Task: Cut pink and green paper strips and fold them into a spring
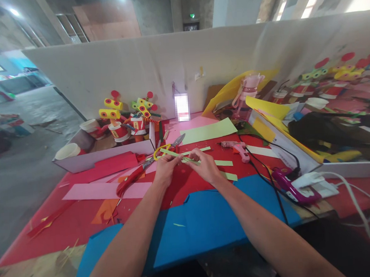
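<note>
My left hand (168,168) and my right hand (204,165) meet over the red table covering, fingers pinched on a narrow light green paper strip (170,152). One end of the strip sticks out to the left past my left fingers; its middle is partly hidden by my fingertips. More light green strips (224,163) lie beside my right hand. Just beyond my left hand are yellow-handled scissors (160,151) with the blades pointing away. Red-handled scissors (131,180) rest left of that hand on a pink paper strip (94,191).
A wide green paper sheet (208,131) lies further back. To the right are a pink glue gun (235,148), black cables, a purple device (294,186) and a white box (285,140). Paper-cup figures (118,131) stand in a box at left. Blue sheeting (203,225) covers the front edge.
</note>
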`<act>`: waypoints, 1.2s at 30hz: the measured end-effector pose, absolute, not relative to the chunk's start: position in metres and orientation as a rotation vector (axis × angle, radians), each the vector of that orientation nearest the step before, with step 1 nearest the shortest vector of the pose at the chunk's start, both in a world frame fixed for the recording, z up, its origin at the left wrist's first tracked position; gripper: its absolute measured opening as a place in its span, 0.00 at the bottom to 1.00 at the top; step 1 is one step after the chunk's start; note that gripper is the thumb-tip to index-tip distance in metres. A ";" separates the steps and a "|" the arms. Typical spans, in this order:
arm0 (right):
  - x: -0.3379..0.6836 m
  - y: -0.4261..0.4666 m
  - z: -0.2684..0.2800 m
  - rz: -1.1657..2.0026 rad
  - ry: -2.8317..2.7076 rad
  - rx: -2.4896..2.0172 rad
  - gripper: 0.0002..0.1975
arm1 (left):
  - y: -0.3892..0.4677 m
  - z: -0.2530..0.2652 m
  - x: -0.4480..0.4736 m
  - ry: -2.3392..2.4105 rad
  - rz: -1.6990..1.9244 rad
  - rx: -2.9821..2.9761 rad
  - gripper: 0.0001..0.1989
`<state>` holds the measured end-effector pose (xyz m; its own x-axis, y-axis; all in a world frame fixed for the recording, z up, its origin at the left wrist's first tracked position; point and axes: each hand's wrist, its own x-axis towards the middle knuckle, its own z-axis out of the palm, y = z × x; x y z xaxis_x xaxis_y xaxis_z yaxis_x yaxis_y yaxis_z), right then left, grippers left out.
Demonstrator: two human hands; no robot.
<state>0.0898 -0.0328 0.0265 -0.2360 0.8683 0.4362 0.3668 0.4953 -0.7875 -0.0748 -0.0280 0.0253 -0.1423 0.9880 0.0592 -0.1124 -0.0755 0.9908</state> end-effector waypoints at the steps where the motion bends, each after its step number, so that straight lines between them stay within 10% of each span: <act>1: 0.090 -0.033 0.027 0.677 -1.816 -1.041 0.08 | -0.028 0.025 -0.074 1.179 1.419 1.087 0.16; 36: 0.094 -0.020 0.017 0.994 -1.721 -1.066 0.11 | -0.033 0.032 -0.070 1.263 1.423 1.189 0.13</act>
<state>0.0945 -0.0204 0.0174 -0.2677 0.9303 0.2506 0.2475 0.3178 -0.9153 -0.0696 -0.0331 0.0315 -0.1669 0.9804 0.1050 -0.0120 -0.1085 0.9940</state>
